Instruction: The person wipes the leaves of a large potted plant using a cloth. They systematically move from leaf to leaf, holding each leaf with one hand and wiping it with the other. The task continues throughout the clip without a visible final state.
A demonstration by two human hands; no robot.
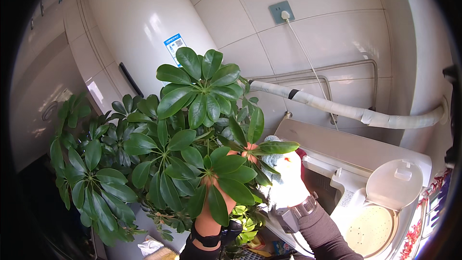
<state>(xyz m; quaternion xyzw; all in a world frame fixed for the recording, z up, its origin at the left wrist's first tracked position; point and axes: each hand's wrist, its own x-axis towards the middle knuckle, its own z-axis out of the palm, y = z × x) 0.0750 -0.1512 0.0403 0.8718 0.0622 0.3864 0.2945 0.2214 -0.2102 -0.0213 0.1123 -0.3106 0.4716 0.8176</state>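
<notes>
A leafy green umbrella plant (204, 88) fills the middle and left of the view. My left hand (220, 195) reaches up among its leaves, with its fingers mostly hidden behind them. My right hand (287, 177), overexposed by bright light, is at the right side of the plant beside a leaf cluster. A light blue-grey fluffy cloth (273, 159) is in my right hand, close to the leaves. Fingertips show through the leaves just left of the cloth; the picture does not settle which hand they belong to.
An open top-loading washing machine (355, 148) with a round lid (394, 184) stands at right. Behind are a white cylindrical appliance (144, 18), a wrapped pipe (335, 107) and a wall socket (281, 12) with a plugged cord. Small items lie below the plant.
</notes>
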